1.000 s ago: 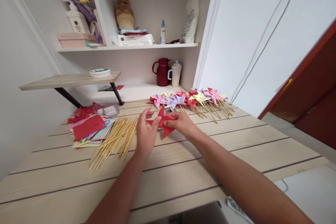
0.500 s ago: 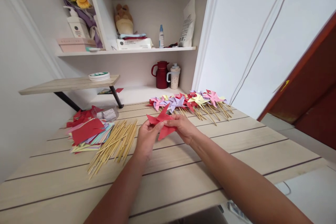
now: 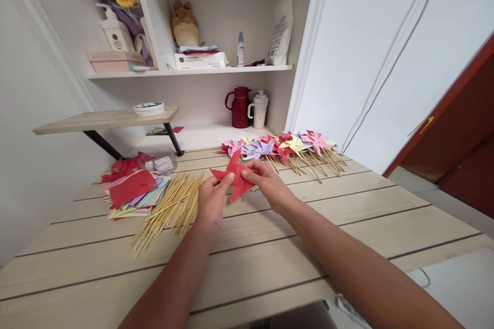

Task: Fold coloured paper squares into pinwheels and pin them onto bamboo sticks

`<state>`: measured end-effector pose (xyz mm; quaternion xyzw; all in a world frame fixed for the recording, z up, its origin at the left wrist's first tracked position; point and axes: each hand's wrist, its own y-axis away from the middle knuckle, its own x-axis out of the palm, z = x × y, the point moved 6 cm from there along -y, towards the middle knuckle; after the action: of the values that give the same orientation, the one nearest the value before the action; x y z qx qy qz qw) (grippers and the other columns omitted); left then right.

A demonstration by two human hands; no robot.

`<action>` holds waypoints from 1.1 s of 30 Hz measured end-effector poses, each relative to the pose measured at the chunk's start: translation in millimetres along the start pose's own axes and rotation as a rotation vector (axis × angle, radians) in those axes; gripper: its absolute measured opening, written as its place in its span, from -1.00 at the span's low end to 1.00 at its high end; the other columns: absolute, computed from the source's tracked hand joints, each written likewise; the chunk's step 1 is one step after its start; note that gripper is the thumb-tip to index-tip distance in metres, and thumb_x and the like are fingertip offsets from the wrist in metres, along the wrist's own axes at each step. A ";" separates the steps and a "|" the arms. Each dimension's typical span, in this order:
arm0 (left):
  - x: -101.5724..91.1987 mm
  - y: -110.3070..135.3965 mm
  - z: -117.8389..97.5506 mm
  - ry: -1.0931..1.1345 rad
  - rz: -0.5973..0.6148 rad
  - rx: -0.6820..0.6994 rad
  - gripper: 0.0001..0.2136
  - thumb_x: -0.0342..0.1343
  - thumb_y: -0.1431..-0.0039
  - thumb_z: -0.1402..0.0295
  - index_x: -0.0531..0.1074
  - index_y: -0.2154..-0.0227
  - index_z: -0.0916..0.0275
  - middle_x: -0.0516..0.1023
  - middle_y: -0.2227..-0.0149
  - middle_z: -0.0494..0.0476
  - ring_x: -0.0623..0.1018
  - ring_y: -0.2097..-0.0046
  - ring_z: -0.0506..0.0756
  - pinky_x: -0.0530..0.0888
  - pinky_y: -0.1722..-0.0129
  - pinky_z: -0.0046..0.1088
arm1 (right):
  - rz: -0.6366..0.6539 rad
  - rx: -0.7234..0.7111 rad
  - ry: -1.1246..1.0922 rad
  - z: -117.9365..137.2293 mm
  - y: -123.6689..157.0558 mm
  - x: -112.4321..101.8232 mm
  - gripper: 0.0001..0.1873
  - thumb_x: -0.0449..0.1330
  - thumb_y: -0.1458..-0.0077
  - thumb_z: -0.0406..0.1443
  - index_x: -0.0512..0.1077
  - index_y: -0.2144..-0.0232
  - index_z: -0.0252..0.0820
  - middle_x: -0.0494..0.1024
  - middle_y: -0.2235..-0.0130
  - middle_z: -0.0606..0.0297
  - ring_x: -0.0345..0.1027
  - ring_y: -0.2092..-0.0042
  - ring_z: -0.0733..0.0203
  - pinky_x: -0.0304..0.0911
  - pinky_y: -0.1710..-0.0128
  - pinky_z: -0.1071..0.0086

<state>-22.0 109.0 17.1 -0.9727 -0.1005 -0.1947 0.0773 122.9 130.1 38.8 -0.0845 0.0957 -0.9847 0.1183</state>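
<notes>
A red paper pinwheel (image 3: 236, 177) is held up over the middle of the table, its pointed blades spread out. My left hand (image 3: 211, 198) pinches its left side between thumb and fingers. From the right, my right hand (image 3: 268, 185) grips it with the thumb near the centre; the fingers behind the paper are partly hidden. Tiny shiny bits lie on the wood just under the pinwheel, too small to name. Left of my left hand is a loose pile of thin wooden sticks (image 3: 170, 211). Beyond my hands lie finished pinwheels on sticks (image 3: 295, 146) in red, pink, purple and yellow.
Stacked coloured paper (image 3: 133, 190) and a clear plastic container (image 3: 164, 164) sit at the left. A small raised wooden shelf (image 3: 104, 121) stands behind them. At the back are a dark red jug (image 3: 241, 108) and a speckled cup (image 3: 260, 111).
The red pinwheel has turned slightly and its blades show more openly. My left hand has shifted a little left, and my right thumb has moved off the left thumb.
</notes>
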 end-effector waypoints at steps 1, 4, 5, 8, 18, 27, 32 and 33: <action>-2.4 -1.0 -1.1 0.025 -0.021 -0.002 -0.67 0.44 0.16 0.25 0.63 0.32 0.34 0.69 0.30 0.22 0.63 0.26 0.12 0.50 0.12 -0.32 | -0.002 -0.034 0.026 3.4 0.0 -1.3 -0.70 0.31 -0.03 -0.11 0.46 0.24 -0.14 0.53 0.35 0.35 0.39 0.30 0.22 0.27 0.22 0.31; -11.2 -3.7 -5.5 0.096 -0.108 0.003 -0.71 0.44 0.17 0.27 0.60 0.38 0.33 0.67 0.36 0.17 0.61 0.32 0.08 0.51 0.17 -0.37 | -0.019 -0.137 0.156 12.5 -0.3 -7.4 -0.60 0.24 -0.11 -0.10 0.41 0.01 -0.06 0.49 0.29 0.32 0.38 0.26 0.19 0.30 0.20 0.27; -14.7 -4.4 -6.5 0.116 -0.147 0.001 -0.73 0.44 0.17 0.27 0.59 0.40 0.32 0.66 0.38 0.15 0.61 0.34 0.06 0.51 0.19 -0.40 | -0.022 -0.184 0.224 15.4 -0.1 -8.6 -0.55 0.25 -0.09 -0.13 0.39 -0.04 -0.04 0.47 0.28 0.32 0.35 0.28 0.20 0.30 0.23 0.28; -23.2 -5.7 -6.4 0.165 -0.240 -0.017 -0.75 0.45 0.19 0.30 0.56 0.45 0.30 0.63 0.43 0.08 0.58 0.38 0.01 0.49 0.25 -0.46 | 0.008 -0.349 0.471 21.9 3.6 -3.2 -0.43 0.28 -0.05 -0.26 0.35 -0.14 0.00 0.41 0.29 0.33 0.27 0.36 0.23 0.29 0.30 0.30; -9.7 -3.8 3.6 0.210 -0.062 -0.109 -0.68 0.47 0.24 0.24 0.59 0.43 0.34 0.65 0.39 0.16 0.57 0.39 0.01 0.45 0.29 -0.47 | 0.171 -0.525 0.720 10.5 15.6 27.1 -0.54 0.12 -0.04 -0.49 0.52 0.05 0.00 0.63 0.17 0.27 0.45 0.20 0.13 0.33 0.20 0.27; -0.6 -1.2 8.1 0.101 0.055 -0.096 -0.68 0.43 0.16 0.21 0.63 0.38 0.33 0.67 0.34 0.21 0.60 0.31 0.08 0.46 0.17 -0.39 | 0.078 -0.401 0.478 11.4 11.3 19.8 -0.86 0.23 0.00 -0.38 0.59 0.43 -0.08 0.60 0.43 0.31 0.42 0.41 0.16 0.32 0.37 0.31; -1.2 -2.0 8.0 0.094 0.050 -0.091 -0.71 0.42 0.14 0.21 0.62 0.39 0.33 0.67 0.33 0.21 0.59 0.30 0.07 0.45 0.15 -0.39 | 0.046 -0.261 0.239 0.4 8.5 18.2 -0.88 0.34 0.00 -0.19 0.61 0.39 -0.08 0.59 0.41 0.30 0.34 0.49 0.22 0.33 0.44 0.29; -1.3 -2.1 7.9 0.093 0.046 -0.086 -0.70 0.42 0.15 0.22 0.62 0.39 0.33 0.66 0.34 0.20 0.59 0.30 0.07 0.45 0.14 -0.38 | 0.031 -0.246 0.198 -0.5 8.0 17.3 -0.86 0.34 0.00 -0.17 0.61 0.39 -0.08 0.59 0.41 0.30 0.33 0.49 0.23 0.33 0.45 0.30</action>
<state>-20.8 112.3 9.7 -0.9671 -0.0658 -0.2418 0.0445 108.0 118.2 39.2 0.0004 0.2281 -0.9671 0.1123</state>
